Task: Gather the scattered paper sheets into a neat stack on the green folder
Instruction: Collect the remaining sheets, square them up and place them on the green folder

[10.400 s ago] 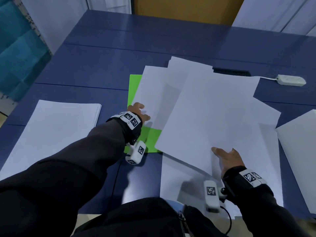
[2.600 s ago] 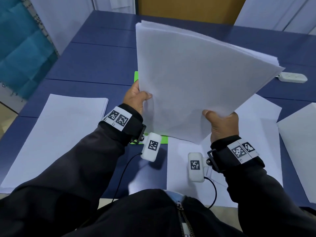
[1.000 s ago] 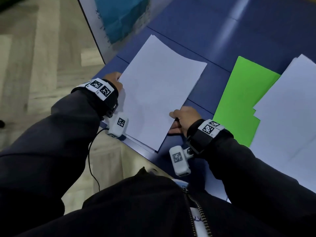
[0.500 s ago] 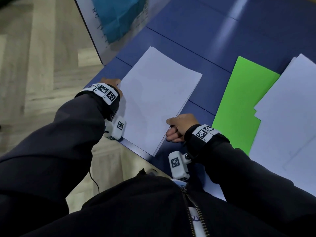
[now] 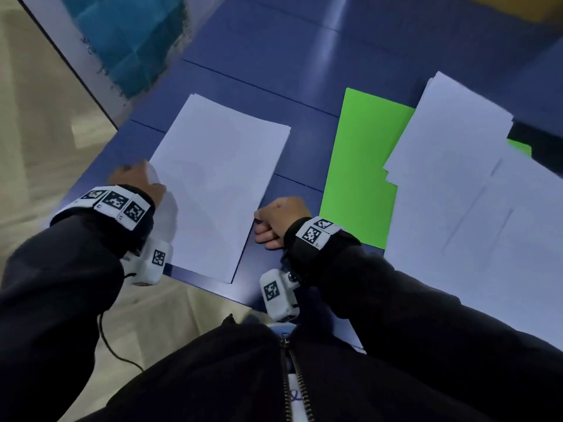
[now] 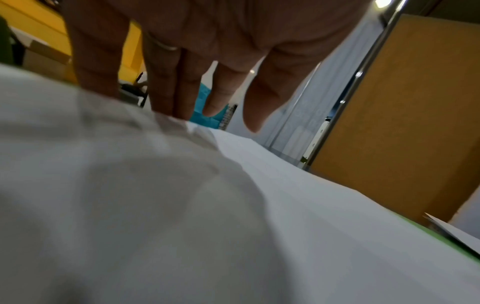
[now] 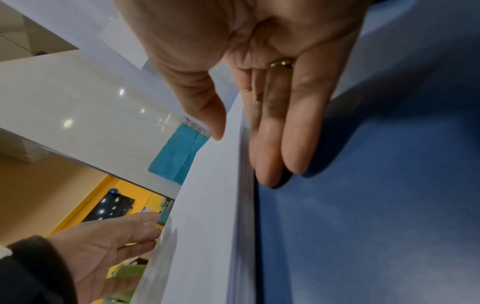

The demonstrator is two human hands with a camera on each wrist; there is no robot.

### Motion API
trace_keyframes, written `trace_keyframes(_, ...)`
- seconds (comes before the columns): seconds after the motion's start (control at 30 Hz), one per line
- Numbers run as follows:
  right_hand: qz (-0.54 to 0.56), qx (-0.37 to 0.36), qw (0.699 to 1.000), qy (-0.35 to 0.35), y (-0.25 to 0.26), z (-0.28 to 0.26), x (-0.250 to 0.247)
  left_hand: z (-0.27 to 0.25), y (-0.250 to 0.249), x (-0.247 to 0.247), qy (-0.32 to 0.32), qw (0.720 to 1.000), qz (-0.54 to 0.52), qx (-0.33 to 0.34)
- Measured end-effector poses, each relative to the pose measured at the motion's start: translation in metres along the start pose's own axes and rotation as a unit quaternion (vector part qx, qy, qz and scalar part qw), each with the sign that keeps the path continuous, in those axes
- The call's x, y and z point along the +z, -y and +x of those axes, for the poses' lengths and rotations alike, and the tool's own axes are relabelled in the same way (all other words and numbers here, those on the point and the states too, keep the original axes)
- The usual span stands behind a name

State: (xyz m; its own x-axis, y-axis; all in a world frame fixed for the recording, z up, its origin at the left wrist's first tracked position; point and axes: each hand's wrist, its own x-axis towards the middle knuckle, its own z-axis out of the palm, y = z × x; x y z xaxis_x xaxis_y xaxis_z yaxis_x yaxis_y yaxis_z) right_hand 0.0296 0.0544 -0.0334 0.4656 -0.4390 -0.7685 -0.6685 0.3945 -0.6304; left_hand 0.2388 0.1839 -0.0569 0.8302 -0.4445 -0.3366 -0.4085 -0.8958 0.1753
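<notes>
A squared stack of white sheets [image 5: 219, 184] lies on the blue table [image 5: 274, 56] at its left front corner. My left hand [image 5: 135, 176] is at the stack's left edge, fingers [image 6: 166, 92] straight against the rumpled paper, thumb above it. My right hand [image 5: 268, 223] is at the stack's right edge; its straight fingers [image 7: 275, 144] lie along the side of the stack [image 7: 207, 205] with tips on the table, the thumb touching the top sheet. The green folder [image 5: 362, 166] lies to the right, apart from this stack. A loose pile of sheets [image 5: 457, 166] covers the folder's right side.
The table's front edge [image 5: 198, 280] runs just below the stack, with floor beyond on the left. A teal panel [image 5: 128, 41] stands past the table's left side. More loose sheets [image 5: 487, 269] spread over the right of the table.
The bundle I held up 2.6 s ago now lies at the right. In the last second both hands stayed at the left stack's sides and its offset edges drew closer into line.
</notes>
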Motion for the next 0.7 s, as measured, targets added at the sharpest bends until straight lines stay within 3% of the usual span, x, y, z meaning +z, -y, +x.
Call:
trace_keyframes(0.17,0.059,-0.01,0.998,-0.022,-0.01,-0.007,-0.023,-0.02,-0.038,-0.009,-0.035,0.997,-0.05,0.046)
trace_keyframes(0.47,0.157,-0.036,0.983,-0.088,-0.024,-0.025,-0.094,-0.063,-0.163,0.015,0.128,0.958,-0.186,0.178)
trace_keyframes(0.7,0.231,-0.054,0.953,-0.188,-0.032,-0.048,-0.176,-0.07,-0.265,0.043,0.213,0.924,-0.24,0.21)
